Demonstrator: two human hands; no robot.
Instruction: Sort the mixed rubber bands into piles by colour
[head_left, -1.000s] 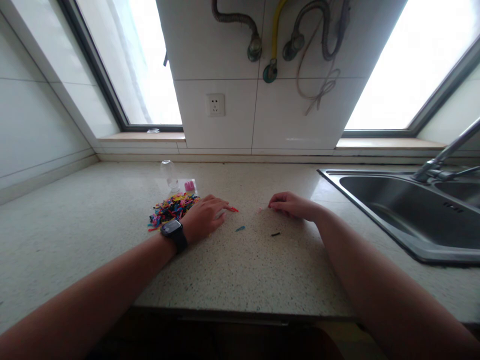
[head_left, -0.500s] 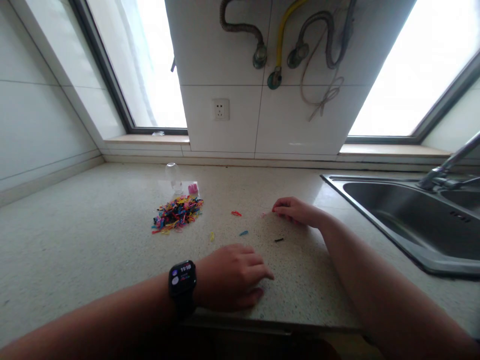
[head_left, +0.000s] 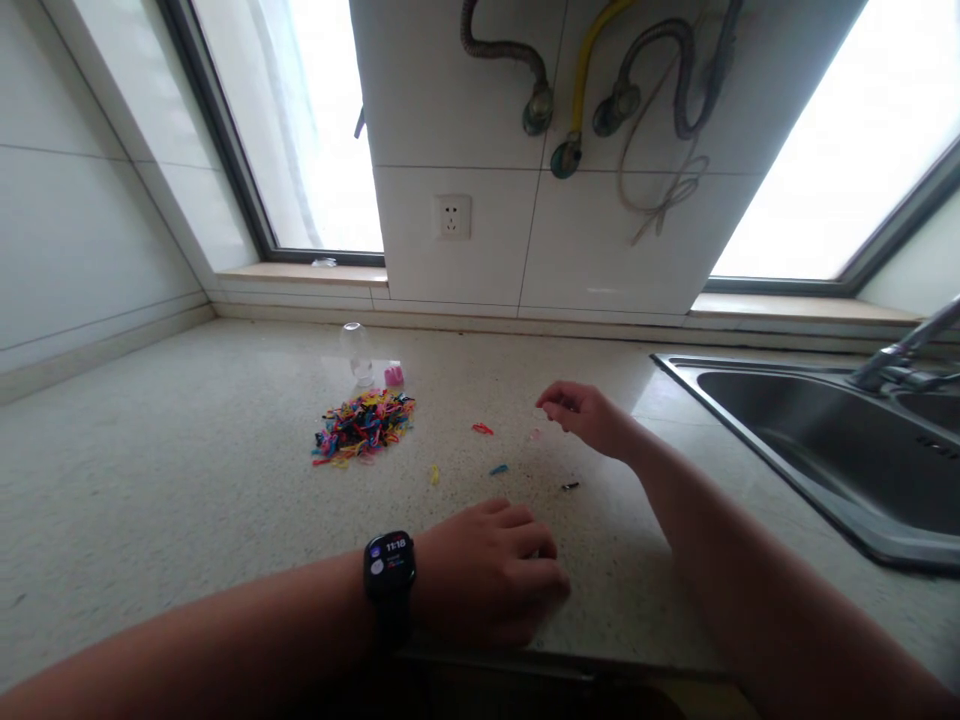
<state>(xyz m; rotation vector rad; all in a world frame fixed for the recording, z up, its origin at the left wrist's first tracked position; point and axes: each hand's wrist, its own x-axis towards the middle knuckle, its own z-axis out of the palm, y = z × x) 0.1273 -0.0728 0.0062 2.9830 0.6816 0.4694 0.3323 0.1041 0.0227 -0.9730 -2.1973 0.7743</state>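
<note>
In the head view, the left hand is being held low at the near edge of the bench, back upward, fingers being curled in; whether anything is being gripped beneath them cannot be told. A dark watch is being worn on that wrist. Just beyond the curled fingers, a black piece is being shown on the surface.

Over on the right, the right hand is being held farther out, fingers bent, thumb and forefinger tips being brought close together; whether something tiny is being pinched there cannot be told. Near those tips, a faint pink piece is being seen on the bench.

Across the middle, a red piece, a blue piece and a yellow piece are being displayed, well apart from one another. To their left, a multicoloured pile of small strips is being backed by a pink cap and a clear bottle. The far right is being filled by a steel sink.
</note>
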